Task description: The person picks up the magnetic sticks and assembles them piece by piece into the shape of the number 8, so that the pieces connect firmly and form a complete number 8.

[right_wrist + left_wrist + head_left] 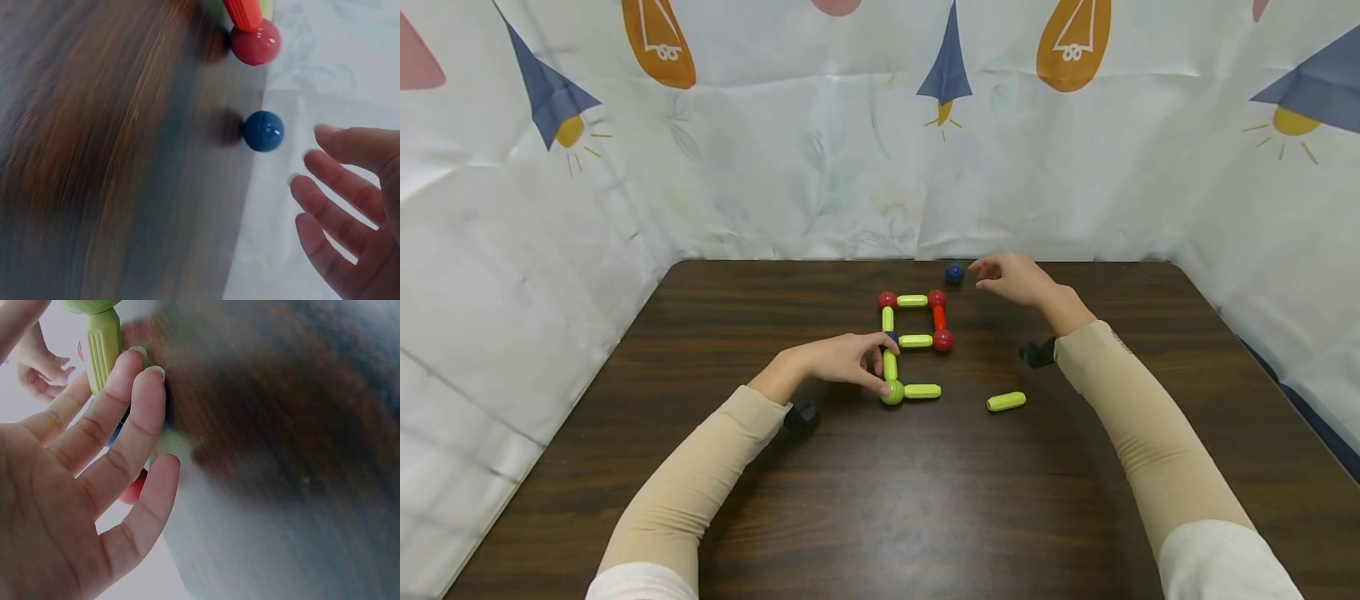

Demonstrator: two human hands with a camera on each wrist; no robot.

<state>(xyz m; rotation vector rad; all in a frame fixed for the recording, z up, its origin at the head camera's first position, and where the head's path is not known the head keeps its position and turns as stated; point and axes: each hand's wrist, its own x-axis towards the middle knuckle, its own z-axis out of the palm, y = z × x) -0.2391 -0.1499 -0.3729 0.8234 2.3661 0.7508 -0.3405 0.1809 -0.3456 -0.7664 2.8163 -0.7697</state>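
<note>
My left hand (838, 358) holds the left side of a figure built from magnetic rods and balls, thumb at the green ball (892, 393) and index finger at a mostly covered blue ball (892, 337). A yellow-green rod (891, 365) runs between those two balls. Its other fingers are extended in the left wrist view. Beyond the figure, my right hand (1017, 280) hovers with loosely bent fingers, just right of a loose blue ball (955, 273). The right wrist view shows a gap between this blue ball (264, 131) and the fingertips.
The figure's upper square has red balls (942, 340) and one red rod (939, 318). Another yellow-green rod (923, 391) points right from the green ball. A loose yellow-green rod (1006, 402) lies farther right on the dark wooden table (925, 500). A printed curtain (820, 167) hangs behind.
</note>
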